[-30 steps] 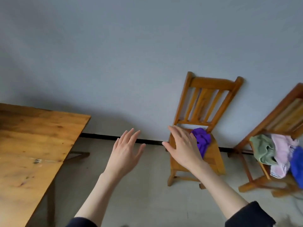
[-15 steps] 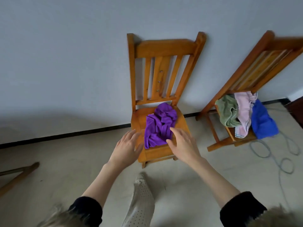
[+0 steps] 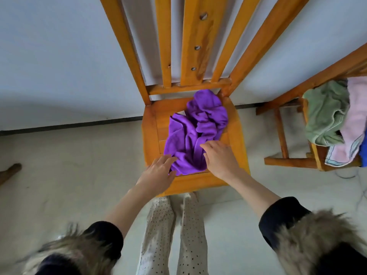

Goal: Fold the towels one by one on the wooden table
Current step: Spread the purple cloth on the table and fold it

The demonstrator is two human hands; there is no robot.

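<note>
A crumpled purple towel (image 3: 195, 132) lies on the seat of a wooden chair (image 3: 234, 135) straight in front of me. My left hand (image 3: 157, 173) is at the towel's near left edge, fingers spread and touching the cloth. My right hand (image 3: 220, 158) rests on the towel's near right part, fingers apart and laid on the fabric. Neither hand has closed on it. The wooden table is out of view.
A second wooden chair (image 3: 297, 161) stands to the right, holding a green towel (image 3: 325, 116), a pink towel (image 3: 355, 124) and a blue one at the frame edge. My legs stand just before the first chair. A wall is behind both chairs.
I have turned from the table and moved close to the chair. Both hands came down from the air onto the purple towel's near edge.
</note>
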